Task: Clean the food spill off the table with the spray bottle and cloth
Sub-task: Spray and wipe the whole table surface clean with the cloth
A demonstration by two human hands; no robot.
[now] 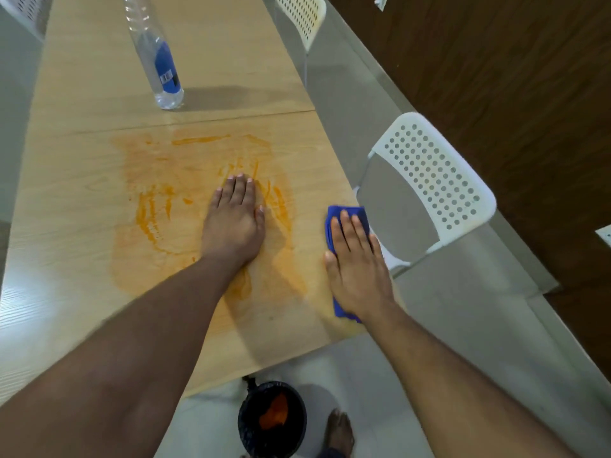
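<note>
Pale wood-grain covered the desk (82, 94), smeared orange by a spill (158, 209) across the frame's middle. Grey floor, a dark wood wall at upper right and a white perforated chair (433, 180) surrounded it; a black bin (272, 418) stood at the bottom centre. A clear bottle (155, 57) stood at upper left. The left hand (233, 223) lay flat, fingers straight, on the spill. The right hand (357, 259), its grip unclosed, pressed flat on the blue cloth (347, 216) at the desk's right edge.

Right hand (358, 259) flat on blue cloth (348, 219); left hand (233, 223) flat on orange smear (158, 209)
</note>
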